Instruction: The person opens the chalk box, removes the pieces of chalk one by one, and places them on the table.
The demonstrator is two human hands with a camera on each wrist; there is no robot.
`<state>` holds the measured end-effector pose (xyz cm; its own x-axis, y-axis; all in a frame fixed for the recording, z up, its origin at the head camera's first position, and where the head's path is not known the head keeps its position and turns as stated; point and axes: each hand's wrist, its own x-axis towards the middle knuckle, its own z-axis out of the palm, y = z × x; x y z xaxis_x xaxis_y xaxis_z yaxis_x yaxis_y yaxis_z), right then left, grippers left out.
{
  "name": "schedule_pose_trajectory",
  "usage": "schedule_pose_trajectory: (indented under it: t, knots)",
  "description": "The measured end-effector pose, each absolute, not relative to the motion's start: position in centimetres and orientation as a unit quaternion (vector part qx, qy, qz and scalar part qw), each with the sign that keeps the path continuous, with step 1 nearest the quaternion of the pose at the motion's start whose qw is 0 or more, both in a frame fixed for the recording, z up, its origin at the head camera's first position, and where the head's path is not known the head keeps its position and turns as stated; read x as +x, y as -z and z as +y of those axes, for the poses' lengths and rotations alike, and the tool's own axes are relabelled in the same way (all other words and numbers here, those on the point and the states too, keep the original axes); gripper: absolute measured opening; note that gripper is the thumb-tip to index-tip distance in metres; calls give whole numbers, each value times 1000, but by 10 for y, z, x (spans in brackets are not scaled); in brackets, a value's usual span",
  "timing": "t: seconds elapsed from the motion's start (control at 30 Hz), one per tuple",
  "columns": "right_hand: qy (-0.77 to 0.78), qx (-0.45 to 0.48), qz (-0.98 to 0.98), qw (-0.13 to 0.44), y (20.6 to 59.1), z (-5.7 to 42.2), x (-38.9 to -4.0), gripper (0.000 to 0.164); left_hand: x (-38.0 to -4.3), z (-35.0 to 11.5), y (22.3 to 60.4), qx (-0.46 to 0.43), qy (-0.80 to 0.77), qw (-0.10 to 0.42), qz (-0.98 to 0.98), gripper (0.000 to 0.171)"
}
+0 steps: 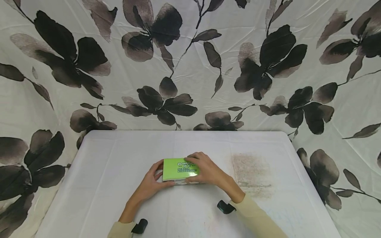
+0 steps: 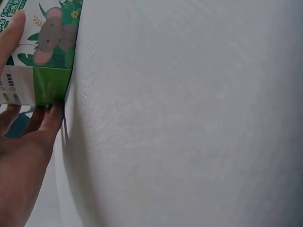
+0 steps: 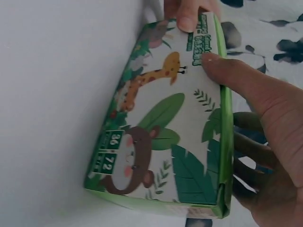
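Observation:
A box stands on the white table, its bright green side with white lettering facing up in the head view. My left hand grips its left end, thumb on the near face and fingers behind. Toward the other end, my right hand holds it, thumb against the near face and fingers over the far top edge. The right wrist view shows that face of the box printed with a giraffe, a brown animal, leaves and the numbers 36 and 72. An elephant shows near the left thumb in the left wrist view.
The white table has a brownish stain to the right of the box. A white cloth with dark flowers hangs behind the table. Black wrist devices sit at both sleeve cuffs.

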<state>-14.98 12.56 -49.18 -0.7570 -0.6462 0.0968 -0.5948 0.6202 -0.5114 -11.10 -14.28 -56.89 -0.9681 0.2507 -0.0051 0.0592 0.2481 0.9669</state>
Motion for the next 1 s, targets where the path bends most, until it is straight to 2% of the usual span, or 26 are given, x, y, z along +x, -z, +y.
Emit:
schedule_pose_trajectory:
  t: [0.43,0.6,0.73,0.83,0.93,1.0]
  knots:
    - [139,-416,899,14,474,124,-165,69,-112,-144,569,108,-598,75,791,105]
    - [172,-421,889,52,469,127,-175,62,-114,-142,568,109,-592,72,795,105]
    - [226,-396,884,107,464,131,-182,53,-114,-142,567,105,-591,74,796,104]
    - [259,-375,879,140,462,133,-185,53,-114,-142,566,100,-596,80,793,103]
    - [286,-361,873,159,463,137,-185,56,-114,-143,566,98,-597,86,791,104]
    - [318,-357,864,161,466,142,-184,51,-114,-143,566,96,-599,89,790,105]
